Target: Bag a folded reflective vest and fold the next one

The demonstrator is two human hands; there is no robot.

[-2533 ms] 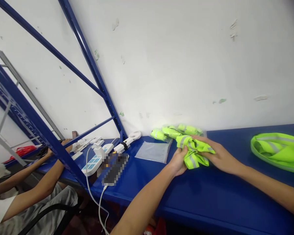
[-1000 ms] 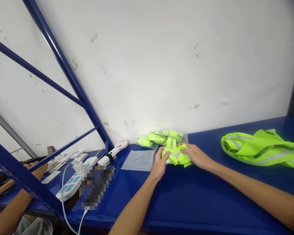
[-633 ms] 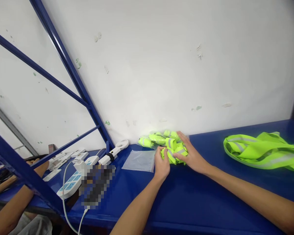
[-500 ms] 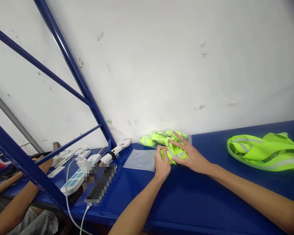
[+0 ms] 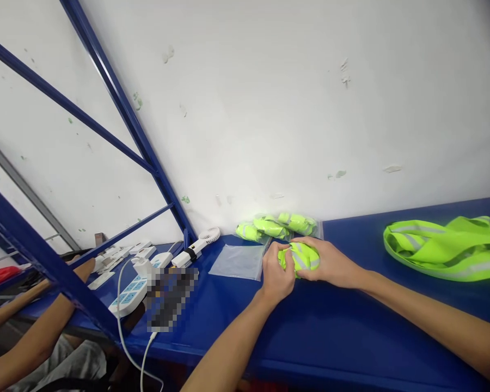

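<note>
Between my two hands is a compact bundle of neon yellow-green fabric [image 5: 304,257] with silver stripes. My left hand [image 5: 278,275] grips its left side with bent fingers. Wrapped round the right and far side of the same bundle is my right hand [image 5: 334,262]. An empty-looking clear plastic bag [image 5: 237,261] lies flat just left of my left hand. Behind my hands, against the wall, sit several clear bags of rolled neon fabric [image 5: 271,226]. Loose neon strap-like fabric [image 5: 445,247] with silver bands lies on the table at the right.
On the blue table [image 5: 326,332] at left are a white fan [image 5: 209,235], a power strip [image 5: 133,294] with white cables and a blurred dark object [image 5: 173,299]. A blue metal frame [image 5: 134,125] rises there. Another person's arms [image 5: 36,343] are at the far left.
My right hand's fingers, spread before, have folded round the bundle, which looks more compact. The bagged bundles behind are less covered now. The whole view has shifted slightly.
</note>
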